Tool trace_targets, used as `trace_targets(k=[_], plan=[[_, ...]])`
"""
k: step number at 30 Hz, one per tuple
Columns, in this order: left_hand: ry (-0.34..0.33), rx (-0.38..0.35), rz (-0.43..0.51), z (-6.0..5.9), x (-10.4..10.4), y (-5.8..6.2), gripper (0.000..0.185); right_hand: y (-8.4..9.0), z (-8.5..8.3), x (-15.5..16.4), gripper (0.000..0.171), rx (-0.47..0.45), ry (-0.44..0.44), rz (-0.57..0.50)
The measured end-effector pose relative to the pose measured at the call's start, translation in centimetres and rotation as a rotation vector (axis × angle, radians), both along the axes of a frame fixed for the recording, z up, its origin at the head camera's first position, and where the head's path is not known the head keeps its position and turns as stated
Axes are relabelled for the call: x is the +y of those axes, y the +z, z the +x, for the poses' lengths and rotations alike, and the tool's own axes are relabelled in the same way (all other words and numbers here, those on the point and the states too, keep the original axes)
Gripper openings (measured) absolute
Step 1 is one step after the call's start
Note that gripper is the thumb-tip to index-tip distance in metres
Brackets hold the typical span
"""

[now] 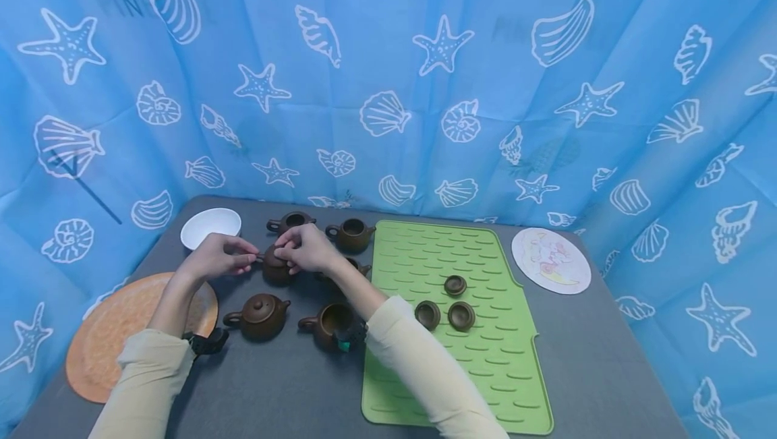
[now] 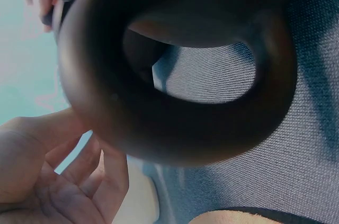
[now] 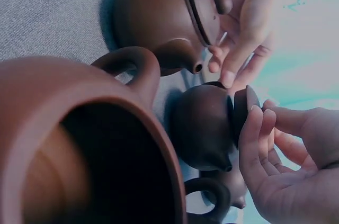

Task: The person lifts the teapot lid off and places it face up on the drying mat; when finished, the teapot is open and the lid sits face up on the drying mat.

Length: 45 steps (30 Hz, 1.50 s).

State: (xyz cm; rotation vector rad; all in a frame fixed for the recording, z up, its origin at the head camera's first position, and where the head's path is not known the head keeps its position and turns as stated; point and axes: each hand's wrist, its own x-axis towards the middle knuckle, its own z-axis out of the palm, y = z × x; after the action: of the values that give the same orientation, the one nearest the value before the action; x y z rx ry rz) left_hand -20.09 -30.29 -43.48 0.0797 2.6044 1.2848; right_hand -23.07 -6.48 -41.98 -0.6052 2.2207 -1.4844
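A small brown teapot (image 1: 277,273) stands on the grey table beneath both hands. My right hand (image 1: 308,247) pinches its round lid (image 3: 241,115) by the knob. In the right wrist view the lid is tilted at the teapot's mouth, with a narrow gap. My left hand (image 1: 220,258) pinches the handle end of this teapot between thumb and fingers. Nearer to me stands a lidded brown teapot (image 1: 260,317), whose handle (image 2: 185,134) blocks much of the left wrist view. Right of it is a lidless teapot (image 1: 334,323) with something green at its side.
More lidless teapots (image 1: 353,235) stand at the back; my right forearm partly covers one. Three small round brown pieces (image 1: 461,316) lie on a green mat (image 1: 400,385). Around are a white bowl (image 1: 209,223), a round orange-brown mat (image 1: 112,338) and a white disc with a drawing (image 1: 551,260).
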Motion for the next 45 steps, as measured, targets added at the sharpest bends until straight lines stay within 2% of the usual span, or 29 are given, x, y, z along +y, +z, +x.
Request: trace_targets(k=[8,12,17,23,29,35,45], plan=[[0.008,0.000,0.007,0.2,-0.1,0.0,0.026,1.6,0.9,2.7,0.015,0.076,0.072,0.017],[0.014,-0.003,0.014,0.3,-0.1,-0.1,0.027,2.3,1.3,5.2,0.015,0.104,0.130,0.029],[0.015,-0.001,0.014,0.4,-0.1,0.0,0.027,2.4,1.5,9.2,0.017,0.112,0.176,-0.007],[0.011,-0.002,0.008,0.3,0.0,0.3,0.026,2.4,1.6,14.9,0.022,0.078,0.140,-0.062],[0.011,-0.009,0.007,0.2,0.0,0.4,0.026,2.2,1.6,20.0,0.047,0.019,0.091,-0.075],[0.010,-0.016,-0.002,0.3,0.1,0.4,0.027,1.2,1.8,23.8,0.046,-0.080,0.079,-0.073],[0.000,-0.010,-0.006,0.4,0.2,0.4,0.027,-0.6,1.6,26.3,0.058,0.031,0.089,0.024]])
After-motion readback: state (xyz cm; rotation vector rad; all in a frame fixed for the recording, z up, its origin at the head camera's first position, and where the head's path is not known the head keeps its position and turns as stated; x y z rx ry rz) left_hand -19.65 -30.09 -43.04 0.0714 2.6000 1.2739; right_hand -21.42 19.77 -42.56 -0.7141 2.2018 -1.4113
